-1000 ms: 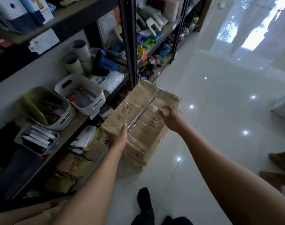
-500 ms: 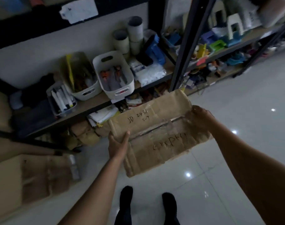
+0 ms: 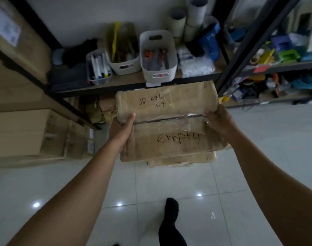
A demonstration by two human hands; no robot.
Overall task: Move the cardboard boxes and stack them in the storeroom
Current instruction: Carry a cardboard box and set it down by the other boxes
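I hold a worn brown cardboard box [image 3: 169,125] in front of me, above the tiled floor. It is taped along its middle seam and marked "JD 2461 5-7" and "empty" in black pen. My left hand [image 3: 121,130] grips its left edge, thumb on top. My right hand [image 3: 218,121] grips the right edge near the tape. More cardboard boxes [image 3: 27,134] stand on the floor at the left, beside the shelving.
A dark metal shelf unit [image 3: 169,80] runs straight ahead, carrying white bins [image 3: 158,57] of tools, a marker tray [image 3: 98,68] and cardboard tubes [image 3: 187,20]. A big box [image 3: 15,38] sits on the upper left. Glossy white tiles [image 3: 258,157] spread to the right. One black-socked foot [image 3: 171,221] shows below.
I have turned left to face the shelf squarely. The box has swung round with me and sits level between my hands; the floor boxes at the left have come nearer to the middle.
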